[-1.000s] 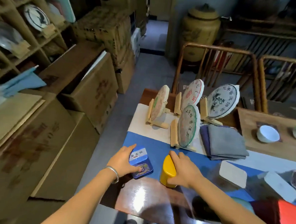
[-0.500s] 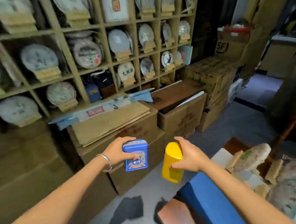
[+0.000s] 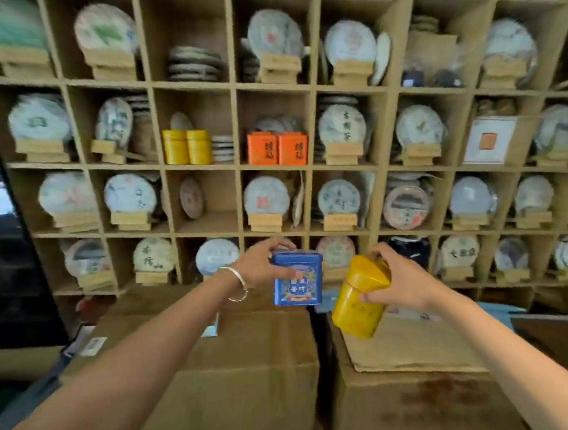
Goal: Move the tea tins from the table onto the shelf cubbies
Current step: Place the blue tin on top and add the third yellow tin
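Since half a second ago, my view has swung from the cardboard boxes onto the cubby shelf [image 3: 307,169], now square ahead, and both tins ride higher against it. Left hand [image 3: 259,266]: grip clamped on the blue square tea tin [image 3: 297,278], fingers over its top edge, thumb across its printed face; a silver bracelet [image 3: 237,283] sits on that wrist. Right hand [image 3: 401,282]: grip clamped on the yellow cylindrical tea tin [image 3: 359,296], which tilts with its lid toward the shelf. Both tins hang in the air in front of the shelf's bottom row, above two cardboard boxes [image 3: 249,372] standing against the shelf base; neither tin touches a cubby.

Step in hand, as I judge it: the carry from the tabletop, with placement not yet begun. On the shelf, up and left of the held tins, one cubby holds two yellow tins [image 3: 187,145]; the cubby just right of it holds two orange tins [image 3: 276,148]. Most other cubbies carry wrapped tea cakes [image 3: 343,127] on wooden stands.

Next move, I judge, calls for raising the yellow tin toward its matching pair, righting it first, and finding the blue tin a cubby with free floor, such as the one below the yellow pair.
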